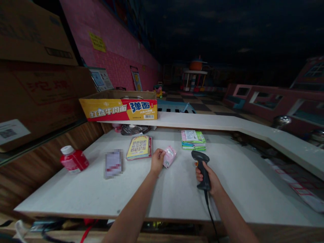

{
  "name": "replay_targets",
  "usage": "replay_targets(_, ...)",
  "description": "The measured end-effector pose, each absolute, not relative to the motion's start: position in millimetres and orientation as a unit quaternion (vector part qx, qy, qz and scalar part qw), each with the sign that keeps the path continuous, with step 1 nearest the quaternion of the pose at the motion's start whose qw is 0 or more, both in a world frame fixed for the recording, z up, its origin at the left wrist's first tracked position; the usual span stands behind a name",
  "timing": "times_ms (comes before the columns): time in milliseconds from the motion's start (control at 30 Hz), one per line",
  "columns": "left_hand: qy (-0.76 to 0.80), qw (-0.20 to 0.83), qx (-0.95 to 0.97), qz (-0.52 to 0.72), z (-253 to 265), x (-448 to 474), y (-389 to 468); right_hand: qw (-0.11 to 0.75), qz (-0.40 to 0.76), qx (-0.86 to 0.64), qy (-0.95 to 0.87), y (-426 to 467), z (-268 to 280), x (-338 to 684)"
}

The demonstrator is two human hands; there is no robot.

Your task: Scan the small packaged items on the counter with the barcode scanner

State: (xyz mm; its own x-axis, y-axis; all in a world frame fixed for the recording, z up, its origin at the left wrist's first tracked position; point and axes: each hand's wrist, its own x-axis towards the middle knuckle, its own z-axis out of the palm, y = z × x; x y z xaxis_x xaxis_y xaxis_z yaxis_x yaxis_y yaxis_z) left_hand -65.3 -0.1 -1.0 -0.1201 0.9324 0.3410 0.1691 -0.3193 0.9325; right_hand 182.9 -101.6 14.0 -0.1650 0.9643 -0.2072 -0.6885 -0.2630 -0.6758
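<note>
My left hand pinches the left edge of a small pink packet just over the white desk. In my right hand is a black barcode scanner, gripped by its handle, with its head tilted to the left and its cable running down past the desk's front edge. A stack of green and pink packets lies behind the scanner. Left of my left hand rests a pile of booklets with a yellow one on top.
A red bottle with a white cap stands at the left, beside a blurred-out flat item. An open noodle carton sits on the raised ledge. Large cardboard boxes are stacked at far left.
</note>
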Motion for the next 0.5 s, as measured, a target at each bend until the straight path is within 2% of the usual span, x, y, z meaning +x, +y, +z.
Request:
replay_targets(133,0.445,0.401,0.536,0.595,3,-66,1,0.564,0.756,-0.269,-0.193,-97,6,188)
replay_targets(333,0.338,0.586,0.443,0.589,29,-34,12,0.568,0.783,-0.221,-0.128,-88,0,191)
replay_targets(500,0.378,0.637,0.369,0.562,60,32,43,0.573,0.790,-0.195,-0.101,-84,-3,194)
